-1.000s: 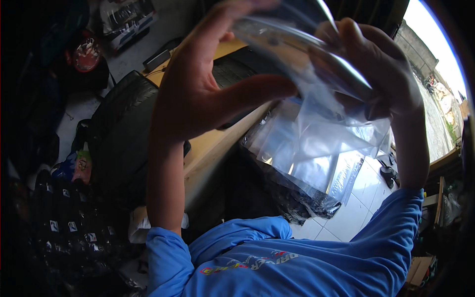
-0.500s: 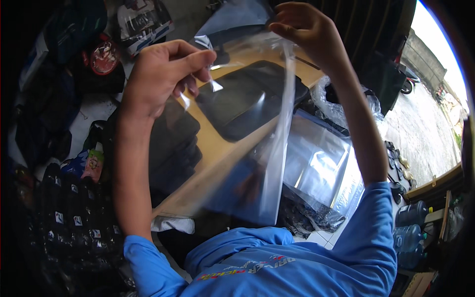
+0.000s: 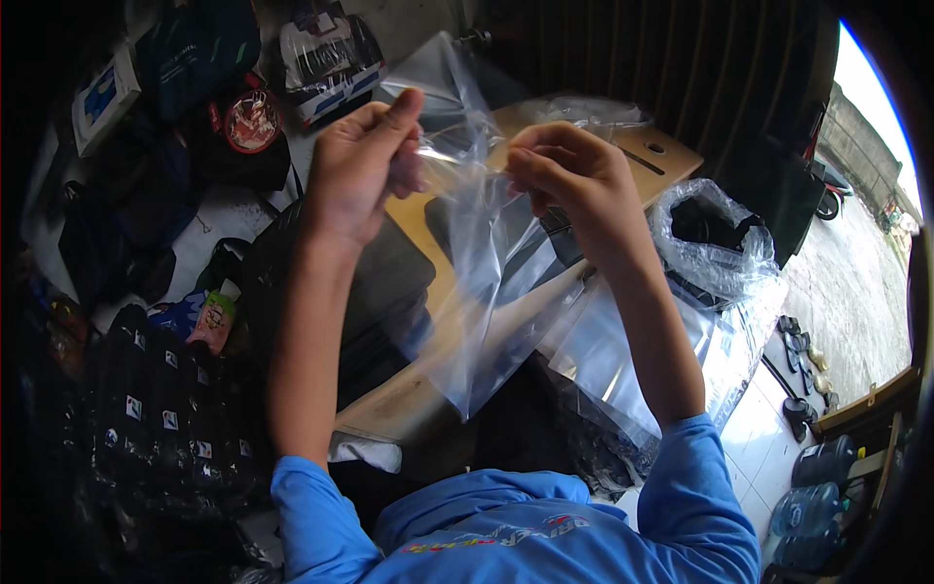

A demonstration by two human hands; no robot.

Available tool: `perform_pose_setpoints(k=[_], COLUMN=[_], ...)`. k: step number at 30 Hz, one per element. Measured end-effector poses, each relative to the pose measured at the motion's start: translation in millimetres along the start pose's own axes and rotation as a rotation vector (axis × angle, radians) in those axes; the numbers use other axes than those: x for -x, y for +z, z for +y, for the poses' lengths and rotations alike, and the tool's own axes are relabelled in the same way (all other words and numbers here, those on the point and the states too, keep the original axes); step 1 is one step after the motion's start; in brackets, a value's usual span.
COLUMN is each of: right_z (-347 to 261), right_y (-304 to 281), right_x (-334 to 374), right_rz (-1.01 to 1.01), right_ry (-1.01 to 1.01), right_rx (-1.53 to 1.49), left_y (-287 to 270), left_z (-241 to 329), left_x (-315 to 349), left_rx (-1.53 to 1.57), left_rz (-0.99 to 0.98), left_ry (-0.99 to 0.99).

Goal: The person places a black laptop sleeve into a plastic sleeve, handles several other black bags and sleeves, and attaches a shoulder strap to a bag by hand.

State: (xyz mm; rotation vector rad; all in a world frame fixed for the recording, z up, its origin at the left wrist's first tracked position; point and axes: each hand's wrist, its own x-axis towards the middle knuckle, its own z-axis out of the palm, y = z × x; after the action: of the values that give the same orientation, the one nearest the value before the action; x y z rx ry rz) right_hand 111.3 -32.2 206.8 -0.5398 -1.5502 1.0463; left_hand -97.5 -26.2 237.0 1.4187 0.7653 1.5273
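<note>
Clear plastic [image 3: 472,263] hangs above the counter [image 3: 686,163], its lowest corner dangling in front of the counter's near edge. My right grip [image 3: 579,175] is pinched on a gathered fold of it, above the middle of the counter; my left grip [image 3: 355,170], above the counter's left part, has curled fingers and a raised thumb beside the film, but I can't tell whether they have it clamped. To handle it well, I think I should use fingertips only, since something so thin probably clings to itself and creases where it bunches. Spacing my two grips along one edge seems likelier to loosen the folds than tugging at the middle, and a hard pull might stretch or tear it. Glare and creases hide where its mouth lies, or whether it has one. Behind it, the dark bag [image 3: 444,226] on the counter is partly veiled, and my right forearm [image 3: 652,331] cuts across the plastic sheets [image 3: 595,355] right of the counter. Left of the counter, dim light makes the wrapped black bundle [image 3: 170,409] hard to identify.
</note>
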Motion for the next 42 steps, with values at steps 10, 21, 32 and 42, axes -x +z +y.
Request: perform_pose_setpoints(k=[10,21,32,42], right_z=[31.8,-29.2,-57.4,46.1], right_y=[-48.8,17.4,22.4,-63.4], right_x=[56.2,3.1,34.0,15.7], right_rz=[-0.193,0.121,-0.902,0.217], right_ry=[0.11,-0.764,-0.453,-0.141], right_rx=[0.026,0.764,0.981,0.551], left_y=[-28.0,20.6,14.3,-18.5], left_z=[18.0,35.6,38.2,69.5], left_x=[-17.4,-14.3,-22.0,-53.4], left_rx=[-0.46,-0.651,-0.914,-0.912], left_rz=[0.053,-0.534,-0.262,-0.217], left_ry=[0.204,0.005,0.008,0.109])
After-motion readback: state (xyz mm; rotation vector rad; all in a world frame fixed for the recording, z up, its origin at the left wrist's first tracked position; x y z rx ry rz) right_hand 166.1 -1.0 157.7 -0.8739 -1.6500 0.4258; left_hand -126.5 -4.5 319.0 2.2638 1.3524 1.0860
